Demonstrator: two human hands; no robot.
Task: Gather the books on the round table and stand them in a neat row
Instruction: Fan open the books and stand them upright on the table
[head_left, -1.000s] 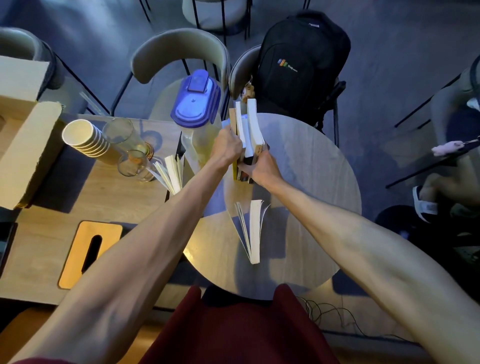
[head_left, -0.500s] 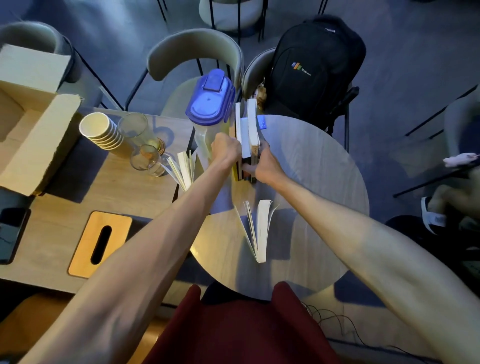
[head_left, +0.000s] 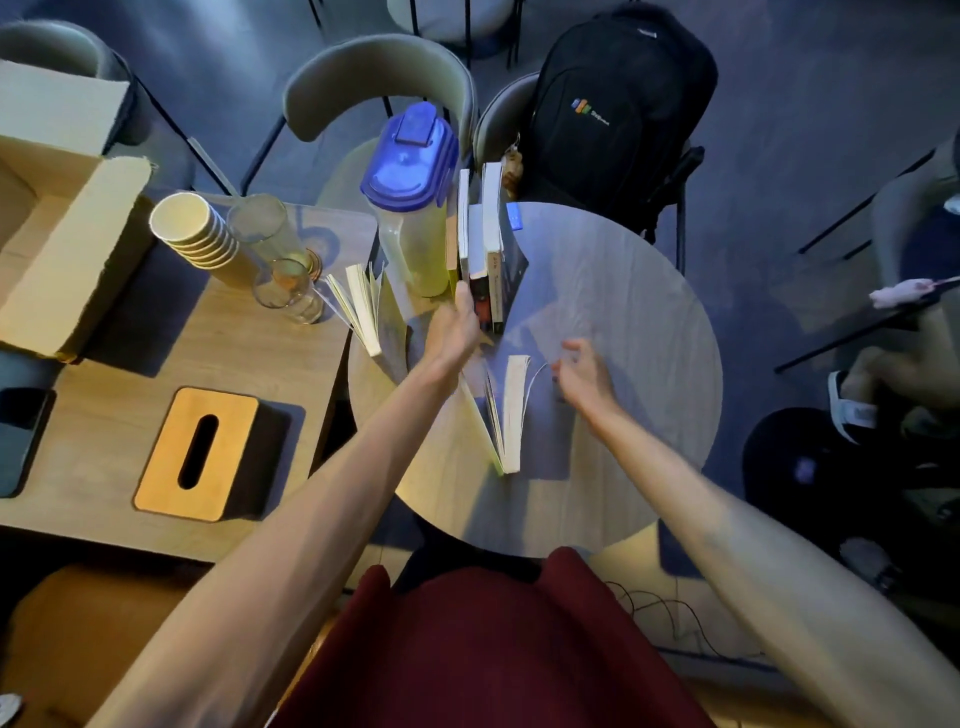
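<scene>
On the counter, left grip pressed flat against the row; right grip hung open, empty; book looked floppy, best held by its spine.

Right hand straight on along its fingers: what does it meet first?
Probably the loose outer page of the white-paged book standing fanned open, just beyond the fingertips of the right hand; depth is unclear.

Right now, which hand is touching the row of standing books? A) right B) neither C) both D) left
D: the left hand has its fingers against the near end of the row of books, while the right hand is open and apart from it, near the fanned-open book.
</scene>
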